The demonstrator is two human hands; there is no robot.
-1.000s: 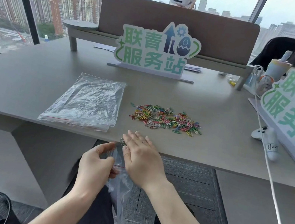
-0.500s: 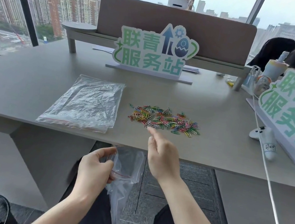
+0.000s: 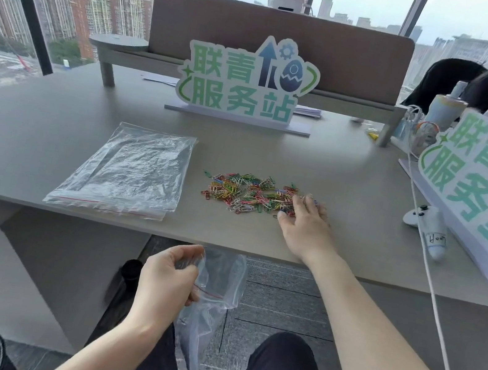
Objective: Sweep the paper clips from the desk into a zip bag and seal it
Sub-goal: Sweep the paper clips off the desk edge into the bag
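Observation:
A heap of coloured paper clips (image 3: 244, 193) lies on the grey desk (image 3: 352, 174), near the middle. My right hand (image 3: 305, 225) rests flat on the desk at the heap's right end, fingers spread and touching the outer clips. Below the desk's front edge my left hand (image 3: 168, 282) pinches the rim of a clear zip bag (image 3: 216, 281) with a red seal line. The bag's mouth gapes upward and its body hangs down between my knees.
A stack of spare clear bags (image 3: 127, 171) lies left of the clips. A green-lettered sign (image 3: 244, 83) stands behind them and a second sign (image 3: 484, 181) at the right. A white controller (image 3: 428, 225) with a white cable (image 3: 434, 283) lies to the right.
My right hand left the bag, rose over the desk edge and moved right onto the end of the clip heap. The left hand stayed on the bag, whose mouth now hangs open.

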